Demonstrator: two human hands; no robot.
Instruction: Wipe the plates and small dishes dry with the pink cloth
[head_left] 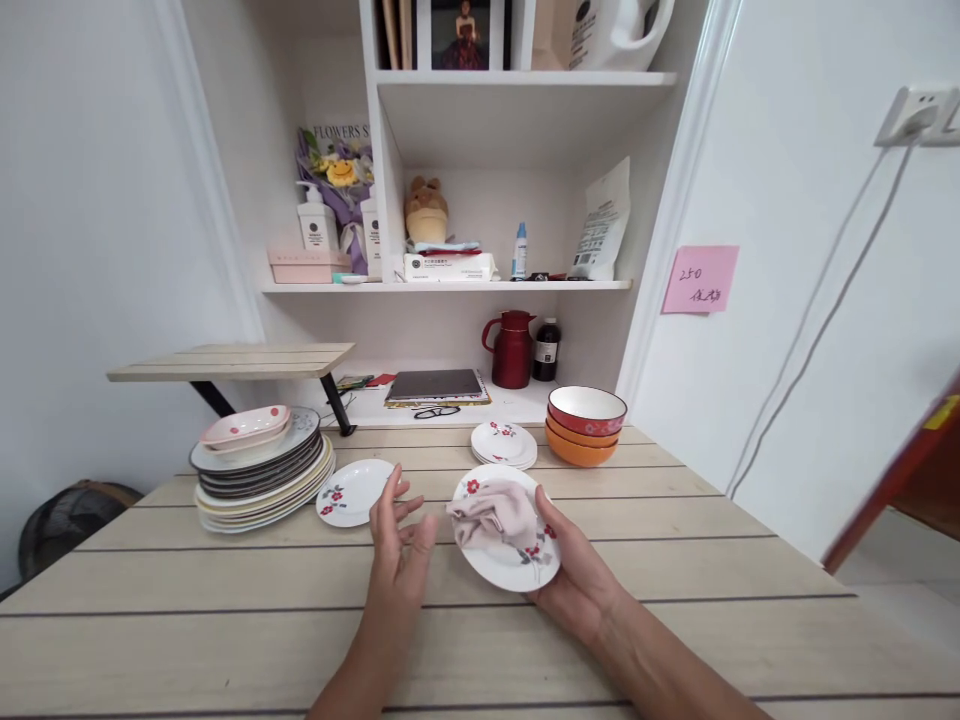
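Observation:
My right hand (574, 580) grips the right edge of a white plate (499, 570) with red flowers, tilted toward me above the table. A crumpled pale pink cloth (495, 515) lies on that plate. Just left of it, my left hand (403, 545) is raised with its fingers apart and nothing in them. Behind my left hand, another flowered plate (364, 490) rests on the table. A small stack of flowered plates (504, 443) sits beyond the held plate.
At the left stands a tall stack of plates (262, 480) topped by a pink dish (247, 428), beside a wooden riser (232, 362). Stacked bowls (585, 430) are at the back right. Behind are a red jug (512, 350), a dark bottle (547, 352), a laptop (436, 384) and glasses (436, 412).

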